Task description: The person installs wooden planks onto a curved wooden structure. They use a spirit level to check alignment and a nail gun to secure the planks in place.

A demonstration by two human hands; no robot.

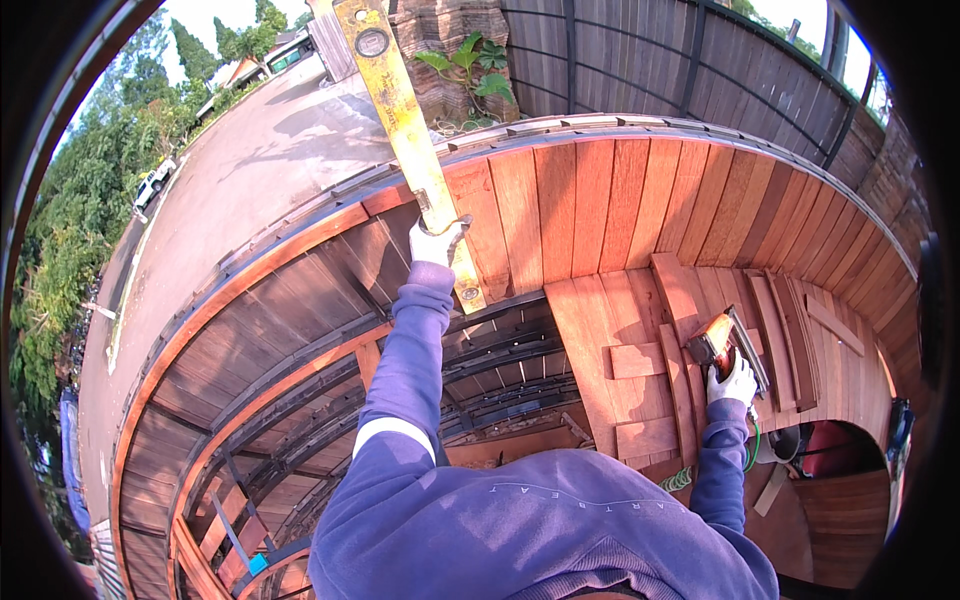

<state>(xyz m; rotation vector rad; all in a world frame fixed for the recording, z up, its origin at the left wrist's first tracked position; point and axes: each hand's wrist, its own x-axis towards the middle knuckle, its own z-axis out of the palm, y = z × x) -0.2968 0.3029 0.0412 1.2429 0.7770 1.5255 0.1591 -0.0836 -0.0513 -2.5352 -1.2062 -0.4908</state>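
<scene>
My left hand [436,238], in a white glove, grips a long yellow spirit level [405,125], which stands lengthwise across the curved plank wall [555,205]. My right hand [732,383], also gloved, is closed on an orange and black nail gun [718,340] with a green hose [752,445]. The gun is over reddish wooden boards [675,380], some lying loose on the planked surface at the right. My left fingers are partly hidden by the level.
Below the level is an open black metal frame [500,365] with curved wooden trim [160,380] at left. A dark fence [630,60], a leafy plant [470,65], a paved drive [230,180] with a white vehicle [153,188] lie beyond. An arched opening [830,450] is at lower right.
</scene>
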